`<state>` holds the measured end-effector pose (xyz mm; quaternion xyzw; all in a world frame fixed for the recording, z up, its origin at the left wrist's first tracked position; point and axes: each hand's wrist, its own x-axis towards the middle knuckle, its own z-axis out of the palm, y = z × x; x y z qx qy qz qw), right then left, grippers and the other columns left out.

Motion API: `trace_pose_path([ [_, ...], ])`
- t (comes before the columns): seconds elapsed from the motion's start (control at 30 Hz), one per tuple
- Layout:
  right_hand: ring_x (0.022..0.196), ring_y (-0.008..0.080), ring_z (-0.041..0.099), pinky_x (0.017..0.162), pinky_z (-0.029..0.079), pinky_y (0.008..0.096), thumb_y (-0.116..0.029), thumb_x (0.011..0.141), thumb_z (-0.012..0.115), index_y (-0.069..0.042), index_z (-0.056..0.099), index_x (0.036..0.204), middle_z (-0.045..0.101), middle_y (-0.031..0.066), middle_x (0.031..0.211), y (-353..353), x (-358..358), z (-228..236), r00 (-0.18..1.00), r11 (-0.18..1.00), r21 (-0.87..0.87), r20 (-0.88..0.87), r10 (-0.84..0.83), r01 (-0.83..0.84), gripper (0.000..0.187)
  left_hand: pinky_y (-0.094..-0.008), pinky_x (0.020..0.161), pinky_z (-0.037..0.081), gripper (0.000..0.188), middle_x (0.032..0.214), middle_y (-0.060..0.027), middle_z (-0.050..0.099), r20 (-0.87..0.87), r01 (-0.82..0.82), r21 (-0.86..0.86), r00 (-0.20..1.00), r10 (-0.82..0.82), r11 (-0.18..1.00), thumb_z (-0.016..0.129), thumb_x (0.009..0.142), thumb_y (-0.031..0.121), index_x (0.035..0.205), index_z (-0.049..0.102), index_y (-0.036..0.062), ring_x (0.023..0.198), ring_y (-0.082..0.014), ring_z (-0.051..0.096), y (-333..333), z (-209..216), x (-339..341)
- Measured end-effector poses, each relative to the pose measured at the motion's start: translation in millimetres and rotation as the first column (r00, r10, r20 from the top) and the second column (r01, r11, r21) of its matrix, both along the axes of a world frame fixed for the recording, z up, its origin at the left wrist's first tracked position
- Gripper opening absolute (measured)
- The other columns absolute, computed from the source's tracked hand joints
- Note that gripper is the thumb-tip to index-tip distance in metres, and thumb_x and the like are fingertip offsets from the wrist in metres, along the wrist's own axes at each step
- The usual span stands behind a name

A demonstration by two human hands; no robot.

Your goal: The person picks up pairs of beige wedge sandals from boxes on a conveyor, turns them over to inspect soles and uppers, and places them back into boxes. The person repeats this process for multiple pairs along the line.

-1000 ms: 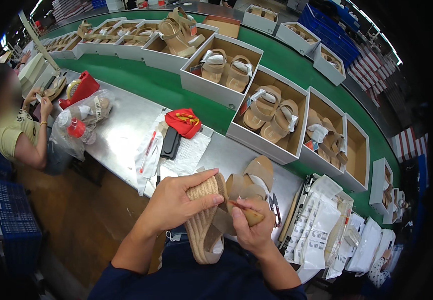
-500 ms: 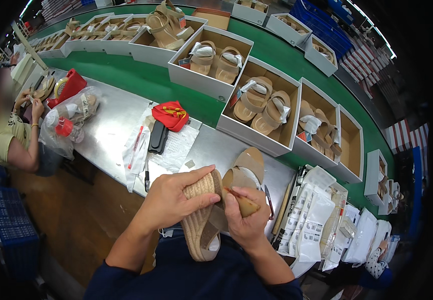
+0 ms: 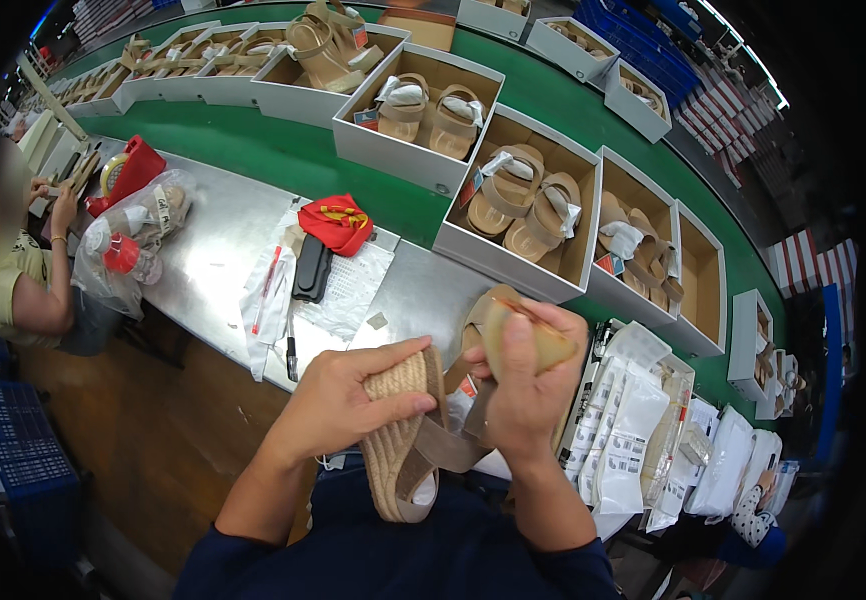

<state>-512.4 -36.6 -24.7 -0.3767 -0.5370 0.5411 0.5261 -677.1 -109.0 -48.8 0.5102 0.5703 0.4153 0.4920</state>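
Note:
My left hand (image 3: 348, 400) grips a beige wedge sandal (image 3: 393, 470) with a woven rope-covered sole, held tilted with the heel end up. The thumb lies across the rope side and the fingers wrap behind. In my right hand (image 3: 528, 410) is a yellowish, slightly translucent block (image 3: 550, 347) with reddish-brown marks, pinched between thumb and fingers. It is raised to the right of the sole, apart from it. Behind my right hand, another beige sandal (image 3: 477, 312) lies on the metal table (image 3: 418, 305), mostly hidden.
White shoe boxes (image 3: 518, 265) holding sandals line a green surface (image 3: 293, 165) beyond the table. A red cloth (image 3: 336, 224), a black case (image 3: 311, 268) and pens lie left of centre. Packets (image 3: 628, 430) fill a tray at right. A co-worker (image 3: 28, 260) sits at far left.
My right hand has lifted the yellowish block off the sandal's edge and moved it up and right. My left hand and its sandal stay nearly still.

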Motion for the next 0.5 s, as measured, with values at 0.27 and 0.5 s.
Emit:
trace_pose_path([
  [0.27,0.074,0.0173,0.067,0.064,0.055,0.0255,-0.014,0.098,0.052,-0.002,0.041,0.115,0.061,0.0168,0.104,-19,13,-2,0.997,0.984,-0.161,-0.005,0.071,-0.071,0.024,-0.0263,0.081,0.05,0.063,0.102,-0.011,0.07,-0.022,-0.045,0.122,0.999,0.048,0.991,0.085,0.071,0.018,0.126,0.06,0.0004,0.088,-0.0107,0.064,3,1,-6],
  [0.5,0.093,0.0225,0.066,0.085,0.053,0.0326,-0.004,0.095,0.053,0.0,0.043,0.113,0.063,0.0211,0.105,-30,25,6,0.957,0.961,0.088,-0.111,0.269,-0.26,0.021,-0.0313,0.073,0.054,0.07,0.103,-0.0096,0.07,-0.337,-0.028,0.615,0.894,0.295,0.788,0.088,0.058,0.028,0.12,0.065,0.0081,0.083,-0.0233,0.069,1,37,0],
])
